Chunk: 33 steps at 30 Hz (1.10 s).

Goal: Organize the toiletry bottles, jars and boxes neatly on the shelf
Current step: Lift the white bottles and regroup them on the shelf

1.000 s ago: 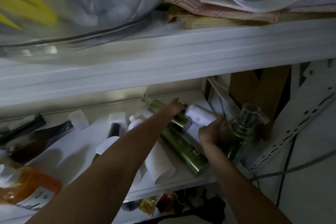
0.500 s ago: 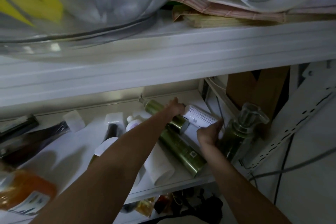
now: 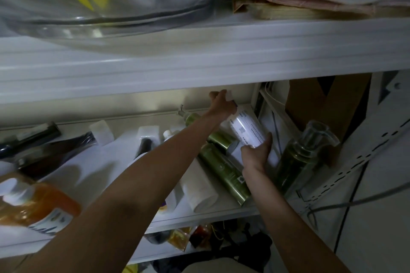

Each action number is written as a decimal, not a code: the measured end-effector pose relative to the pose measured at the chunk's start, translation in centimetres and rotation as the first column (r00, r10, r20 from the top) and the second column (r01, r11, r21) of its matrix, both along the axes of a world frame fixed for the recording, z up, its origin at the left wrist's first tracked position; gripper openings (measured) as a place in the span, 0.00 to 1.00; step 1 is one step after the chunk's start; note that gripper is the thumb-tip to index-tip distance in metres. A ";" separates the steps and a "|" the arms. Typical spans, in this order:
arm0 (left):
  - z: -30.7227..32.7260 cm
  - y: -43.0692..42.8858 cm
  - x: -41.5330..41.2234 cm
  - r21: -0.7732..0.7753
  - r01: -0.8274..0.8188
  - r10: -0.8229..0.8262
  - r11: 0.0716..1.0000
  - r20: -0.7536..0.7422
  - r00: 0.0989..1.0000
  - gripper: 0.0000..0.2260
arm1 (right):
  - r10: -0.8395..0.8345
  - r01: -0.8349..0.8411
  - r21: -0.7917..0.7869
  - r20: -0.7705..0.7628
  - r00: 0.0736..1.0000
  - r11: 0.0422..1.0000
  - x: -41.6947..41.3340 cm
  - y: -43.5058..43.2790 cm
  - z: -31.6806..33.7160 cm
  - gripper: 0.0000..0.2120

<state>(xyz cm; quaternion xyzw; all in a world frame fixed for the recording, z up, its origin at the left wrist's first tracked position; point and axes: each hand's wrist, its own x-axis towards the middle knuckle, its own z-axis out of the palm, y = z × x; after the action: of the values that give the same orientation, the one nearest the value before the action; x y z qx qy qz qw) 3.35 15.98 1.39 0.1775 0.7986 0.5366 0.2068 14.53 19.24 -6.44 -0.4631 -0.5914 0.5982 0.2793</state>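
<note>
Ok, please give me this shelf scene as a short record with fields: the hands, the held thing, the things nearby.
left hand: grips the cap end of the white bottle
right hand: holds its lower end
white bottle: tilted, cap end higher
green bottle: lies on its side on the shelf, left of the right wrist
pump bottle: upright, clear cap, right of the right hand
orange bottle: far left, blurred

Our left hand point(image 3: 221, 104) hides the top of the white bottle point(image 3: 246, 131), and we cannot read its small label. The orange bottle point(image 3: 37, 204) is blurred and cut by the left edge.
</note>
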 end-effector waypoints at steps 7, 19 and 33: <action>2.3 -2.9 -1.1 0.010 -0.055 0.053 0.998 0.147 0.988 0.27 | 0.095 -0.109 -0.131 -0.107 0.990 0.985 0.8 -1.5 4.1 0.38; 4.9 -12.7 -2.2 0.254 -0.004 -0.085 0.967 0.338 0.937 0.12 | 0.219 -0.290 -0.180 -0.332 0.918 0.940 3.4 -6.2 9.3 0.37; 2.3 -21.5 -3.3 0.143 -0.106 0.033 0.984 0.439 0.898 0.26 | 0.324 -0.400 -0.343 -0.260 0.910 0.850 5.1 -15.2 7.6 0.36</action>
<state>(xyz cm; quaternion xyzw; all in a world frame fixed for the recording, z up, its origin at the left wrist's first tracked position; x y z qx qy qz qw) 0.02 -5.49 3.69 0.0410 0.6916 0.6331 0.3454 19.65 4.06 1.17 -0.3290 -0.5078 0.7872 0.1193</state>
